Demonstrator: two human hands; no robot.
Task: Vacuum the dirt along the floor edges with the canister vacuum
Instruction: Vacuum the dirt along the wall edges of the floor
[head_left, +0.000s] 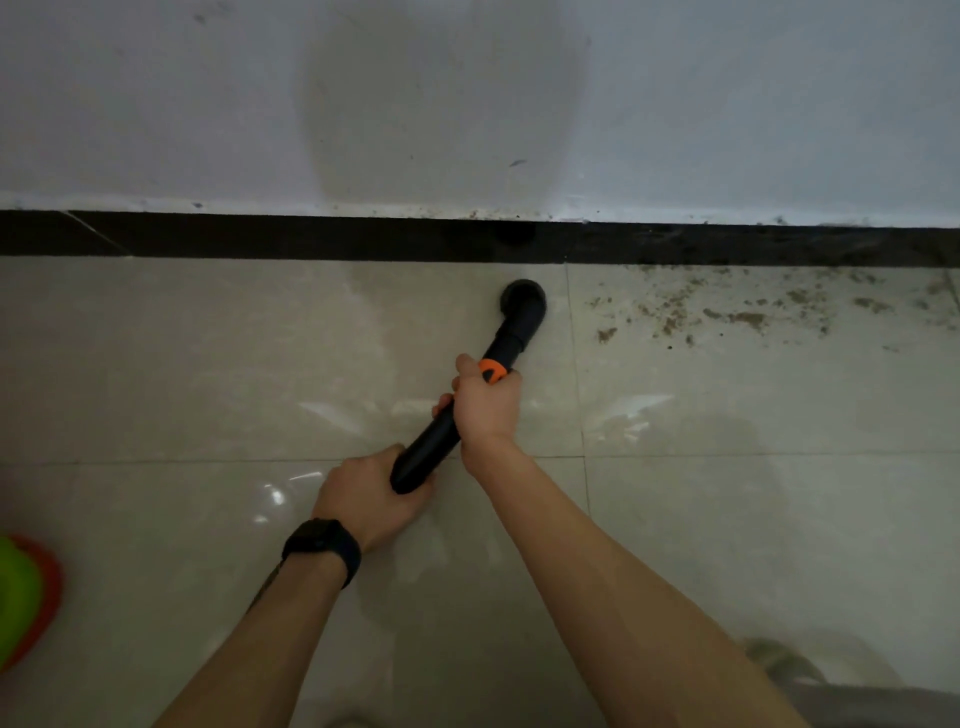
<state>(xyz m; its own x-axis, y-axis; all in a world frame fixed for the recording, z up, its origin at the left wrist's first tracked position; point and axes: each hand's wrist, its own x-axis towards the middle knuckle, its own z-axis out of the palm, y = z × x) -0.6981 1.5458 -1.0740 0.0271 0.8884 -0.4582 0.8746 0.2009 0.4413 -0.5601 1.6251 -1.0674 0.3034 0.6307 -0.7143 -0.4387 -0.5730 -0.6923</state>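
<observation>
Presently on floor: glossy beige tiles, grout lines showing, running up to black skirting at far edge; scuffed white wall rising above.
- Dirt: brown crumbs lying along floor's far edge, right side; specks also sitting on skirting top.
- Vacuum wand: black tube w/ orange collar, slanting toward far edge. Its round nozzle is sitting just short of skirting, left of dirt, apart from it.
- R hand: wrapping fingers round wand at collar.
- L hand, black watch on wrist: gripping wand's near end.
- Green-red obj: blurred, showing at floor's left edge.
</observation>
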